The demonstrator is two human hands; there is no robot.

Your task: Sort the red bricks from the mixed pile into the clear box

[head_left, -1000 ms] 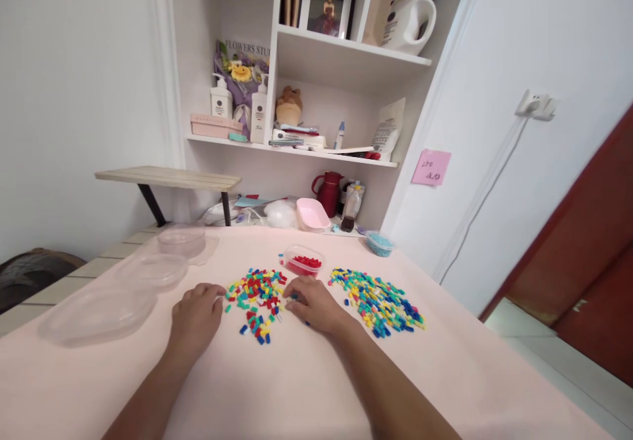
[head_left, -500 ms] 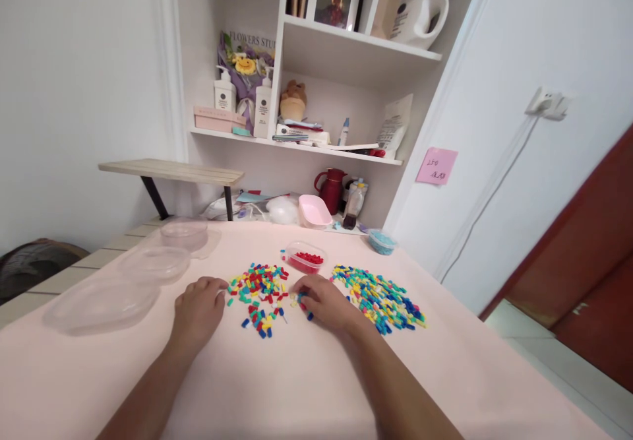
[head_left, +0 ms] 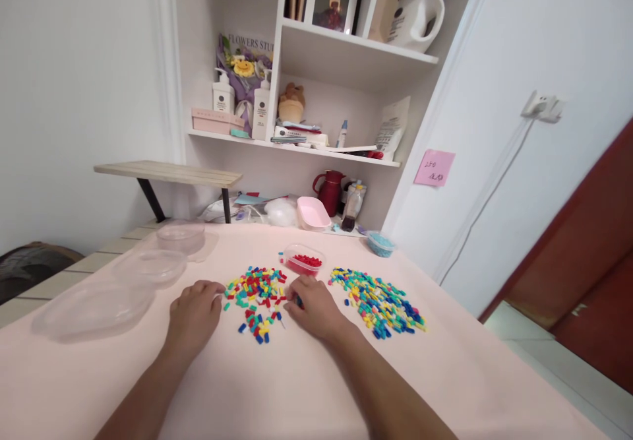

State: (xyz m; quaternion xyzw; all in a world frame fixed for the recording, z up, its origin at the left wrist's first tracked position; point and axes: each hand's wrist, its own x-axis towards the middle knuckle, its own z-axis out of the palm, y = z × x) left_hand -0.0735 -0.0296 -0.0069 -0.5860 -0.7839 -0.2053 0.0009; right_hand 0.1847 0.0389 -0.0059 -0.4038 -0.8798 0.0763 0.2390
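A pile of small coloured plastic pieces (head_left: pixel 257 288), in red, yellow, green, blue and white, lies on the pink tablecloth between my hands. My left hand (head_left: pixel 195 311) rests at its left edge, fingers loosely bent and apart from the thumb, holding nothing I can see. At the right edge, my right hand (head_left: pixel 314 305) curls over a few small pieces, with a bit of blue (head_left: pixel 299 301) showing between thumb and fingers. Beyond it stands a clear tub (head_left: pixel 305 269) with red pieces inside. A larger pile of mixed pieces (head_left: pixel 378 301) spreads to the right.
Several clear plastic containers (head_left: pixel 93 308) line the left side of the table. A tub of light blue pieces (head_left: pixel 380 243) sits at the back right. Behind the table are a pink basin (head_left: pixel 313 214), a red jug (head_left: pixel 330 192), a bottle (head_left: pixel 353 209) and shelves.
My right hand has moved slightly left, toward the middle pile, with pieces under its fingers. A single blue piece now shows beside the right pile. My left hand stays in place.
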